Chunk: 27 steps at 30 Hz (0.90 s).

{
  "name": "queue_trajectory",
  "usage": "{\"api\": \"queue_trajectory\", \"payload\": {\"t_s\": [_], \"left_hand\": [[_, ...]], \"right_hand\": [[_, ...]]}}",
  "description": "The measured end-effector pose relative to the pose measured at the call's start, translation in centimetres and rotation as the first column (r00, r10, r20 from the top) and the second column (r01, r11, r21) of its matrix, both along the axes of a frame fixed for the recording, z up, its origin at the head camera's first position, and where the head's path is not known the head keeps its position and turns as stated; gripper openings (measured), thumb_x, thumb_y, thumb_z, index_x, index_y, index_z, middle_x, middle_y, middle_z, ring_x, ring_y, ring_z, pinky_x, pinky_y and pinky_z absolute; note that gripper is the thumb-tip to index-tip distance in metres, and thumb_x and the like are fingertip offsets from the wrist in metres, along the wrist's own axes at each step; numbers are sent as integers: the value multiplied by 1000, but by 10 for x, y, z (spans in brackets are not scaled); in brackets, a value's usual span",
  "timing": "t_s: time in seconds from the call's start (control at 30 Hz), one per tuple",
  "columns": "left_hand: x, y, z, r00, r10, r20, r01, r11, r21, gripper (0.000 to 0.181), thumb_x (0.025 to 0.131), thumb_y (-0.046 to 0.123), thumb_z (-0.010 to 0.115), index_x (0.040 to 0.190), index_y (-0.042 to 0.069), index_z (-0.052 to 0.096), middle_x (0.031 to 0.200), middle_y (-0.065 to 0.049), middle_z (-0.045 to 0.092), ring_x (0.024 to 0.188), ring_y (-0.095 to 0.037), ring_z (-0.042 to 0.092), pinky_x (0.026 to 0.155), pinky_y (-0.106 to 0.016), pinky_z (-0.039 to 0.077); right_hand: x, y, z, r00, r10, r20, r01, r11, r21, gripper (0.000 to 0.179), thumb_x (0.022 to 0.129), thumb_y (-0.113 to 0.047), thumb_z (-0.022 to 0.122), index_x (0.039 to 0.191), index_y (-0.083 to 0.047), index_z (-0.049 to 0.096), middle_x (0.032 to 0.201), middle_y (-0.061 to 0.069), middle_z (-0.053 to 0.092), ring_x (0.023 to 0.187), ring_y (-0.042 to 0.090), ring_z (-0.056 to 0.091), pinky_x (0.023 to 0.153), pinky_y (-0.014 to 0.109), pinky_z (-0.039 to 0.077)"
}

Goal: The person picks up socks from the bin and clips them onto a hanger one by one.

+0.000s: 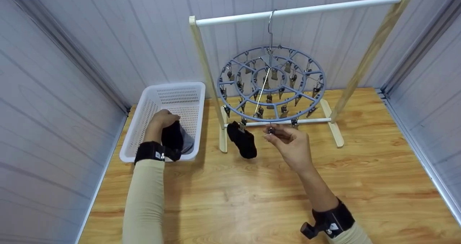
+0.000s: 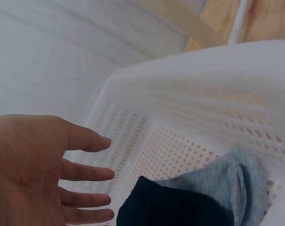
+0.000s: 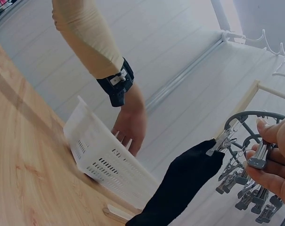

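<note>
My left hand point(image 2: 52, 174) reaches into the white basket point(image 1: 201, 103), fingers extended and apart, just beside a black sock point(image 2: 170, 205). A grey sock point(image 2: 241, 179) lies next to the black one in the basket. My right hand point(image 1: 293, 147) pinches a metal clip point(image 3: 260, 155) at the front rim of the round blue-grey hanger point(image 1: 320, 71); nothing shows between the clip's jaws. Left of that clip, a black sock point(image 1: 243, 141) hangs from another clip on the same rim. Many more clips dangle from the hanger's rings.
The hanger hooks onto the white bar point(image 1: 317, 8) of a wooden stand point(image 1: 371, 57). The stand's feet rest on the wood floor point(image 1: 234, 200), right of the basket. Pale panelled walls point(image 1: 50, 103) enclose the left, back and right sides.
</note>
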<state>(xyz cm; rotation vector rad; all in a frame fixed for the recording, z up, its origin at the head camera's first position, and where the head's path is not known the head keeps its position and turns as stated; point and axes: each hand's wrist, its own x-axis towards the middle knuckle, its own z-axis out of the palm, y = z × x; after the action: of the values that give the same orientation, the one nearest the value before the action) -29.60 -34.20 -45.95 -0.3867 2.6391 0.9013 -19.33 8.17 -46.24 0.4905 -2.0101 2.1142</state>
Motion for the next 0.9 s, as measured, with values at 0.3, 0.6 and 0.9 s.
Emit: {"api": "queue_trajectory", "payload": {"t_s": [0.3,0.6,0.9], "left_hand": [[-31,-31,-50,996,86,1,-85,983,162,43,87,20,76,122,-4,69,120,-23,69,102,-34,62,98,-49,54],[-15,-10,-17,997,-22,74,22,1000,1,42,98,19,60,126,-12,64,125,-29,66,100,-35,58,103,-52,50],[-19,-19,-17,991,-27,133,31,999,-31,57,100,23,55,141,-16,51,144,-34,54,125,-43,55,115,-53,42]], "right_hand": [[3,-3,1,1000,-17,22,17,1000,23,27,91,-1,82,118,1,78,110,15,79,101,38,76,86,38,63],[3,-4,2,1000,-22,17,21,1000,21,29,91,-1,82,119,4,77,111,15,79,102,41,75,86,39,63],[4,-9,2,1000,-22,13,22,1000,10,32,91,4,80,121,9,74,112,24,76,102,29,77,88,38,62]]}}
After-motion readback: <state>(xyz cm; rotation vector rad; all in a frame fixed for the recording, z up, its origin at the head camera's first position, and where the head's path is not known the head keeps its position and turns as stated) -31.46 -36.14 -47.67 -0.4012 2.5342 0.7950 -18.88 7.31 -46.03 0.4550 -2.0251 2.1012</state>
